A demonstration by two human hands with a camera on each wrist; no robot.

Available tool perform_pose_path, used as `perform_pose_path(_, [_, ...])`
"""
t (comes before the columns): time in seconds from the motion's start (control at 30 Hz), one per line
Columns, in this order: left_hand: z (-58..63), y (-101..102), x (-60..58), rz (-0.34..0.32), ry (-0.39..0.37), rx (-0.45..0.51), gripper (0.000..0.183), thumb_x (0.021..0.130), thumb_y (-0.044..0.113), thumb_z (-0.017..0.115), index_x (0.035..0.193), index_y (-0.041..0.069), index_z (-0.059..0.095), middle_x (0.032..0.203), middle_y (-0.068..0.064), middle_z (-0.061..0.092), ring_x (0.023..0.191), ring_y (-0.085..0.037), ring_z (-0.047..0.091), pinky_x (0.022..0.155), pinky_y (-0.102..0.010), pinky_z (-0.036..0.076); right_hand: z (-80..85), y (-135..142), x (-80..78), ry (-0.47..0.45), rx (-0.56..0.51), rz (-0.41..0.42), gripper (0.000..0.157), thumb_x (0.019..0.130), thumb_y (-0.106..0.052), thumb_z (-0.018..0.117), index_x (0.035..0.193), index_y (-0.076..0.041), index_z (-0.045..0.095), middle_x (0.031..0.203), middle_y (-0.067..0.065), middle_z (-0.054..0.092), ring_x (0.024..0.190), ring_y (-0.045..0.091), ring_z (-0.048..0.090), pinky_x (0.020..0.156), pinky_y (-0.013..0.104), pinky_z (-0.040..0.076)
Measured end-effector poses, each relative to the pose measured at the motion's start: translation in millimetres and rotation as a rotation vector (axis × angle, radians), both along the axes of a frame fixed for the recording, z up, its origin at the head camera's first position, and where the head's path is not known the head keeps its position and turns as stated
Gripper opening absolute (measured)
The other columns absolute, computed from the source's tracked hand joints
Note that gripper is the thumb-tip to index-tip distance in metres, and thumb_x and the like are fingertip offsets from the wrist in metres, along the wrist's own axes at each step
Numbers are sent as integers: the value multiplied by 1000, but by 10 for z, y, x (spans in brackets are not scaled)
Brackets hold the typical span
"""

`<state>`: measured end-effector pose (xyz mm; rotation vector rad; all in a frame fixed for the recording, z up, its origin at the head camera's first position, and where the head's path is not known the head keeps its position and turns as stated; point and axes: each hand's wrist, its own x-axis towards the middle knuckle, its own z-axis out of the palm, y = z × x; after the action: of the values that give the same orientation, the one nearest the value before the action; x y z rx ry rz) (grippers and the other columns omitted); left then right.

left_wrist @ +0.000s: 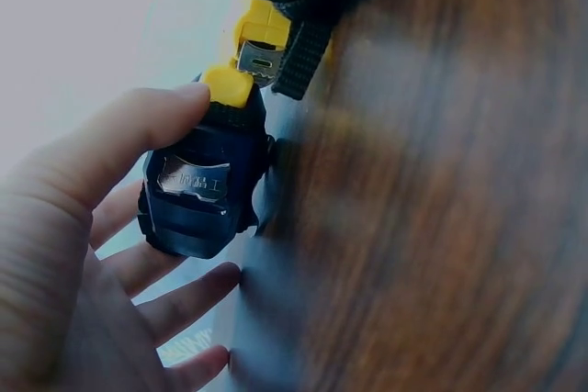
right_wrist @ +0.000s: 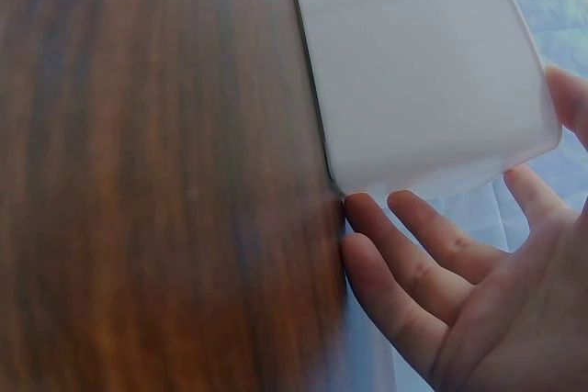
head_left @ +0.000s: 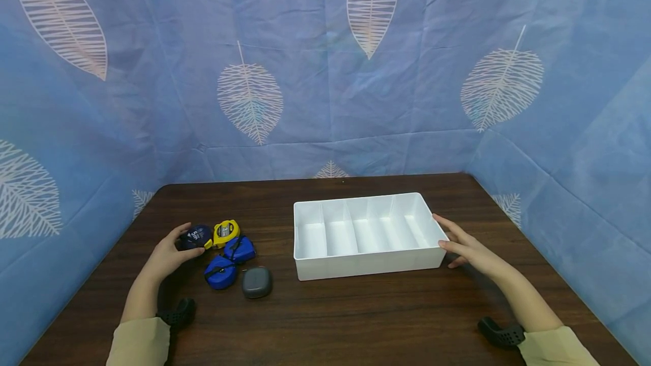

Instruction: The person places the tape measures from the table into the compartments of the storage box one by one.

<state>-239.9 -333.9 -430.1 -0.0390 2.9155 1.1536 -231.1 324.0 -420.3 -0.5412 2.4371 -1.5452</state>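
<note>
At the left of the table my left hand (head_left: 168, 256) pinches a dark blue tape measure (head_left: 197, 236) between thumb and fingers. The thumb lies by its yellow lock button (left_wrist: 228, 85) in the left wrist view; the other fingers spread behind and below the case. Touching it is a yellow tape measure (head_left: 226, 232). Two blue tape measures (head_left: 221, 273) with black straps lie nearer. My right hand (head_left: 470, 250) rests its fingertips against the right end of a white divided tray (head_left: 366, 264), fingers fairly straight. In the right wrist view they touch the tray's end wall (right_wrist: 423, 71).
A dark grey rounded case (head_left: 256, 282) lies right of the blue tape measures. Several compartments in the tray hold nothing. The dark wooden table (head_left: 325, 321) meets a blue leaf-print cloth (head_left: 305, 100) at the back and sides.
</note>
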Motion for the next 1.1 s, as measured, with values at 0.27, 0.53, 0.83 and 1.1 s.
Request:
perform_pose_path(0.27, [-25, -20, 4, -19, 9, -3, 89, 86, 36, 70, 149, -4, 21, 139, -41, 27, 119, -56, 37, 92, -65, 36, 0, -5, 0, 1, 6, -5, 66, 101, -19, 44, 154, -10, 5, 146, 36, 15, 117, 55, 41, 68, 47, 51])
perform_pose_path(0.53, [-35, -17, 5, -12, 15, -18, 90, 86, 39, 71, 149, -4, 22, 141, -41, 25, 121, -56, 35, 93, -67, 34, -2, -3, 4, 5, -12, -3, 67, 101, -17, 45, 154, -9, 5, 147, 36, 12, 117, 57, 39, 67, 49, 51])
perform_pose_path(0.83, [-24, -9, 4, -7, 24, -22, 92, 85, 40, 72, 148, -5, 23, 144, -39, 22, 124, -56, 30, 95, -68, 31, -3, -3, 1, 4, -4, 2, 67, 101, -17, 44, 154, -9, 4, 147, 36, 13, 117, 56, 40, 68, 48, 51])
perform_pose_path(1.1, [-37, -18, 6, -6, 36, -27, 91, 84, 40, 72, 148, -5, 24, 144, -38, 23, 124, -56, 31, 94, -67, 32, -6, -4, 2, 7, -10, -3, 67, 101, -18, 45, 154, -8, 5, 147, 36, 12, 117, 57, 39, 67, 48, 51])
